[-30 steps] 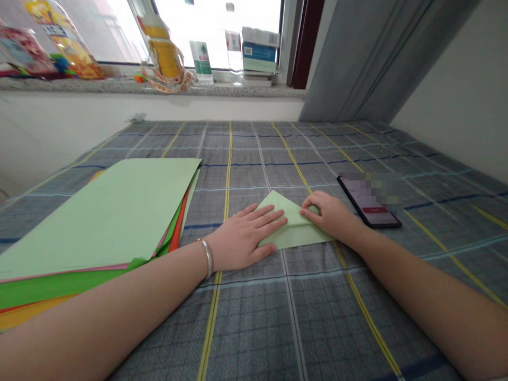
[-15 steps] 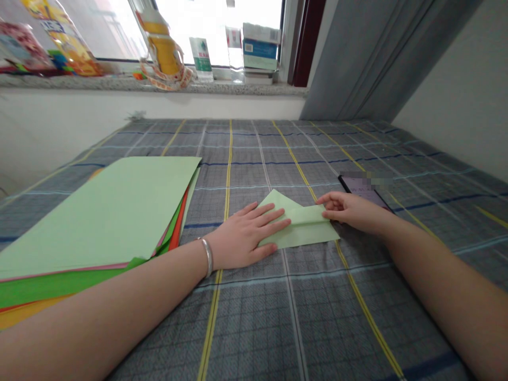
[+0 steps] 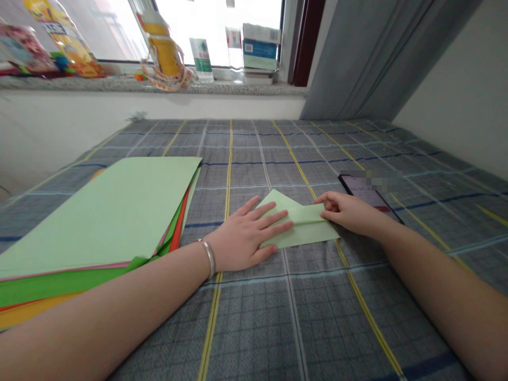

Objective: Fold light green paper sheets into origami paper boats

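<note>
Near the middle of the frame, a folded light green paper [image 3: 309, 233] lies on a plaid cloth [image 3: 254, 328], its pointed top towards the window and a long straight edge along the bottom. The left hand [image 3: 248, 233], coming in from the lower left, lies palm down over the paper's left part, fingers spread and straight, grasping nothing. A silver bracelet [image 3: 209, 258] circles that wrist. The right hand [image 3: 343, 210], reaching in from the lower right, pinches the right end of the folded strip between thumb and forefinger, the other fingers curled. Just behind this hand, right of centre, lies a phone [image 3: 359, 189], partly covered by the hand and forearm, its screen facing up. At the left of the frame spreads a stack of coloured sheets [image 3: 111, 211], pale green on top, with pink, green, red and orange edges showing below. Along the windowsill [image 3: 222, 89] at the upper left and top centre stand a yellow bottle [image 3: 169, 55], a white and green tube [image 3: 201, 61] and some boxes [image 3: 260, 53]; a grey curtain [image 3: 357, 58] hangs at the upper right.
</note>
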{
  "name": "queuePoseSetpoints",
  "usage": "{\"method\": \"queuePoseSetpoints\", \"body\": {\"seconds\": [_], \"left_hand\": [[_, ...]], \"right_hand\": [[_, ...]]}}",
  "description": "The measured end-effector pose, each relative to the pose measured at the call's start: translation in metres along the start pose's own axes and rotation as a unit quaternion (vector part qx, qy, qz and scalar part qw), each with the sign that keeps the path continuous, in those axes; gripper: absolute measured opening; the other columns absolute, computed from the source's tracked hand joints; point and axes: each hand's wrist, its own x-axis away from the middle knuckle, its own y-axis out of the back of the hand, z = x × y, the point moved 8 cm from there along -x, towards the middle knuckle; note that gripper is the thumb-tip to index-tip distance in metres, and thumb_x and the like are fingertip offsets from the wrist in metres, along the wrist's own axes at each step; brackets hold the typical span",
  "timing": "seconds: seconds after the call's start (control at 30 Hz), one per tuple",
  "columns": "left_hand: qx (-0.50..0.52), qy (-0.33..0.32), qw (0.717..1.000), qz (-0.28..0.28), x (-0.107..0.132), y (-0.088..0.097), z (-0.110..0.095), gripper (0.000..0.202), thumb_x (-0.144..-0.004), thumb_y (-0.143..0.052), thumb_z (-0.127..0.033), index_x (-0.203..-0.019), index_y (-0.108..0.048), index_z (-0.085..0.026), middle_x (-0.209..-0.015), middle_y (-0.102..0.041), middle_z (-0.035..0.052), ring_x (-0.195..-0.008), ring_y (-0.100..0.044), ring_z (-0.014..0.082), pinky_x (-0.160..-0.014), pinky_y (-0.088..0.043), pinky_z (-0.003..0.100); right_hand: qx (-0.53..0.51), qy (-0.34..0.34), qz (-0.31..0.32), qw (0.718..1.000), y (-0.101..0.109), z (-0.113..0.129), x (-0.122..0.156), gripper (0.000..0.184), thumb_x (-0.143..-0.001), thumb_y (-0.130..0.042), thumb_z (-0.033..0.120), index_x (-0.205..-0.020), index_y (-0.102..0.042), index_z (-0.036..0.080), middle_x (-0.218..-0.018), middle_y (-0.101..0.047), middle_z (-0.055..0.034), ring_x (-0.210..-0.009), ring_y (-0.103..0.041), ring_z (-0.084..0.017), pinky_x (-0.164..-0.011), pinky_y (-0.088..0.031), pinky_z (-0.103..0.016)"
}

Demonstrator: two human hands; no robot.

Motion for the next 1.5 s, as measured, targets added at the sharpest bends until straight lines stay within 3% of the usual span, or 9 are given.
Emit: {"method": "queuePoseSetpoints", "body": {"seconds": [0.53, 0.63, 0.73, 0.8, 0.9, 1.1, 1.5], "left_hand": [[-0.005, -0.008, 1.000, 0.024, -0.001, -0.004, -0.002, 0.054, -0.095, -0.037, -0.040, -0.147, -0.025, -0.029, -0.152, -0.031, -0.0016, -0.142, -0.020, 0.0257, -0.117, -0.003, 0.048], [-0.004, -0.006, 1.000, 0.026, -0.002, -0.006, 0.000, 0.054, -0.095, -0.036, -0.041, -0.147, -0.025, -0.030, -0.152, -0.031, -0.0021, -0.142, -0.021, 0.0261, -0.117, -0.005, 0.047], [0.002, -0.011, 1.000, 0.025, -0.002, -0.007, 0.001, 0.054, -0.096, -0.036, -0.042, -0.147, -0.025, -0.030, -0.152, -0.031, -0.0020, -0.142, -0.022, 0.0265, -0.116, -0.008, 0.047], [0.005, -0.011, 1.000, 0.028, -0.002, -0.008, 0.001, 0.053, -0.096, -0.036, -0.042, -0.146, -0.026, -0.029, -0.152, -0.031, -0.0020, -0.142, -0.022, 0.0264, -0.116, -0.009, 0.048], [0.009, -0.007, 0.999, 0.030, -0.002, -0.009, 0.003, 0.052, -0.096, -0.037, -0.043, -0.145, -0.029, -0.028, -0.152, -0.031, -0.0016, -0.142, -0.021, 0.0258, -0.116, -0.010, 0.048], [0.020, -0.005, 0.999, 0.029, -0.002, -0.009, 0.004, 0.051, -0.095, -0.039, -0.043, -0.142, -0.032, -0.025, -0.151, -0.033, 0.0004, -0.142, -0.021, 0.0250, -0.116, -0.012, 0.047], [0.017, -0.009, 0.999, 0.038, -0.003, -0.007, 0.003, 0.045, -0.096, -0.037, -0.043, -0.137, -0.040, -0.025, -0.151, -0.033, -0.0010, -0.142, -0.021, 0.0253, -0.115, -0.016, 0.048]], "right_hand": [[0.008, -0.009, -0.004, 1.000, 0.000, 0.001, 0.001, 0.020, -0.077, -0.054, 0.020, -0.097, -0.059, 0.020, -0.070, -0.061, -0.0002, -0.060, -0.056, -0.016, -0.056, -0.042, -0.029], [0.048, 0.071, -0.072, 0.994, 0.014, 0.015, 0.005, 0.024, -0.075, -0.057, 0.018, -0.098, -0.062, 0.020, -0.084, -0.063, -0.0039, -0.070, -0.058, -0.018, -0.065, -0.046, -0.031], [0.123, 0.210, -0.131, 0.961, 0.021, 0.050, 0.020, 0.020, -0.079, -0.057, 0.016, -0.095, -0.066, 0.022, -0.101, -0.063, -0.0068, -0.094, -0.057, -0.022, -0.084, -0.045, -0.037], [0.147, 0.277, -0.102, 0.944, 0.011, 0.073, 0.030, 0.014, -0.084, -0.057, 0.020, -0.093, -0.067, 0.021, -0.097, -0.066, -0.0054, -0.095, -0.057, -0.021, -0.086, -0.044, -0.037], [0.181, 0.325, -0.039, 0.927, -0.012, 0.096, 0.040, 0.015, -0.089, -0.053, 0.024, -0.091, -0.068, 0.021, -0.093, -0.068, -0.0045, -0.090, -0.058, -0.019, -0.084, -0.044, -0.035], [0.204, 0.323, -0.035, 0.924, -0.027, 0.100, 0.041, 0.023, -0.093, -0.047, 0.022, -0.103, -0.067, 0.021, -0.101, -0.067, -0.0053, -0.096, -0.058, -0.020, -0.086, -0.044, -0.034], [0.285, 0.282, -0.012, 0.916, -0.026, 0.101, 0.037, 0.020, -0.087, -0.048, 0.013, -0.096, -0.065, 0.019, -0.101, -0.066, -0.0073, -0.096, -0.058, -0.021, -0.083, -0.043, -0.034]]}}
